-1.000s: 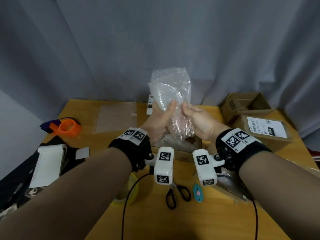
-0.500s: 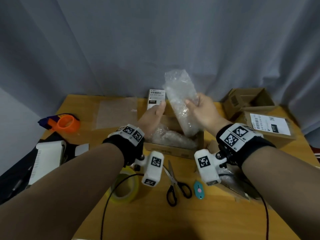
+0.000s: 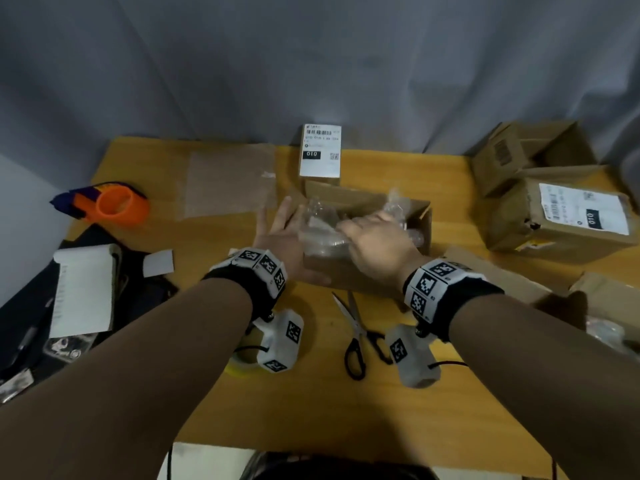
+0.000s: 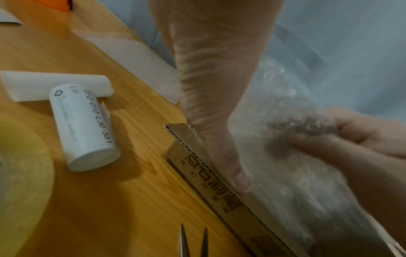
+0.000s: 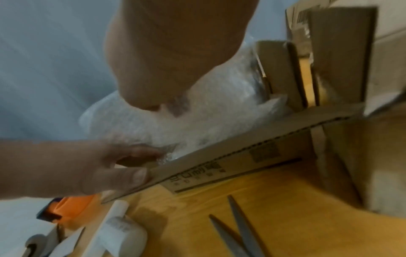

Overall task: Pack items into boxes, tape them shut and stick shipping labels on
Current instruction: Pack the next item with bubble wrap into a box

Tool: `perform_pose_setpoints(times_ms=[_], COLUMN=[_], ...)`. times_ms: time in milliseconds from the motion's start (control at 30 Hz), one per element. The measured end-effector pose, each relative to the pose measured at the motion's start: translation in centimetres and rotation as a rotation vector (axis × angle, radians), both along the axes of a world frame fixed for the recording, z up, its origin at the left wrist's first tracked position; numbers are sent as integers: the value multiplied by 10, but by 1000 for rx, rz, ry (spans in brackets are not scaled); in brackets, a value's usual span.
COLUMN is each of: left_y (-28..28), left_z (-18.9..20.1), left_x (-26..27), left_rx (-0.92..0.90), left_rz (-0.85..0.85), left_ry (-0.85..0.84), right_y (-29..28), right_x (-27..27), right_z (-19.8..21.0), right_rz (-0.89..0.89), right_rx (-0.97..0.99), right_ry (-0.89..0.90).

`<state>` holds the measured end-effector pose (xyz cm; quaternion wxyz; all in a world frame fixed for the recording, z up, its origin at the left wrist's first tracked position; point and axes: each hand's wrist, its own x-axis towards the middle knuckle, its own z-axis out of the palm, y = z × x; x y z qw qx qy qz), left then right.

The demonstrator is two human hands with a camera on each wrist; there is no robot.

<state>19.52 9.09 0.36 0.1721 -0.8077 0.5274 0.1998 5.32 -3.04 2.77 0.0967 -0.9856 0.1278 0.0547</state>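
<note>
**A:** Why's your left hand (image 3: 277, 237) spread flat on the side of the open box (image 3: 420, 216)?

**B:** Probably steadying it on the worktop (image 3: 398, 410) while your right hand's (image 3: 377, 244) grip pinches the bubble wrap (image 3: 320, 232) down inside.

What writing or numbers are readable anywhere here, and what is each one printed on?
"010" and "010-010 L30 551": upright shipping label behind the open box.
"010-010 L30 551": rolled label on the table.
"010": label on the sealed box at right; its small print is too blurred.
Chinese characters on the open box's front flap: blurred, unreadable.
Barcode on the far right carton: no legible digits.
Wrist bands: only square code markers.
</note>
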Motion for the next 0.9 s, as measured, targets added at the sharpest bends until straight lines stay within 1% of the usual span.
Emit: perform_pose_setpoints(times_ms=[33, 133, 167, 200, 233, 267, 300, 333, 367, 400, 433, 467, 533, 600, 667, 733, 767, 800, 833, 900], left_y=[0, 2, 2, 3, 4, 4, 3, 2, 1, -1, -2, -4, -6, -8, -11, -14, -15, -17, -19, -21], left_z=[1, 2, 1, 0, -1, -1, -1, -1, 1, 2, 4, 4, 7, 8, 8, 11, 13, 14, 16, 19], left_x=[1, -1, -2, -3, -3, -4, -5, -6, -8, -9, -9, -10, -12, -17, -22, -22, -21, -19, -18, -18], left_rx=[-7, -14, -20, -26, -29, -32, -37, -48, -60, -72, -81, -80, -40, 20, 79, 137, 158, 175, 188, 183], left_rz=[5, 14, 18, 22, 28, 35, 42, 51, 61, 72, 81, 80, 25, -83, -150, -146, -136, -134, -141, -184], left_ry=[8, 0, -11, -21, -30, -38, -46, -57, -72, -85, -95, -101, -105, -111, -126, -143, -151, -160, -170, -181], right_y=[2, -3, -9, -14, -19, -21, -22, -21, -18, -15, -12, -10, -9, -11, -13, -15, -14, -14, -16, -19], right_x=[2, 15, 21, 27, 32, 38, 42, 44, 45, 44, 44, 42, 39, 35, 33, 27, 23, 17, 12, -2], right_z=[0, -7, -11, -16, -19, -20, -21, -21, -20, -17, -14, -10, -1, 6, 11, 14, 16, 14, 10, 1], right_rz=[-68, -308, -362, -392, -403, -406, -392, -362, -314, -249, -194, -162, -162, -223, -283, -311, -313, -306, -302, -330], right_rx=[65, 360, 431, 451, 414, 333, 202, 54, -79, -174, -211, -199, -95, -12, -45, -83, -75, -36, 53, 287], right_ry=[1, -4, 26, 79, 156, 235, 297, 317, 298, 238, 166, 117, 111, 241, 409, 512, 529, 524, 505, 494])
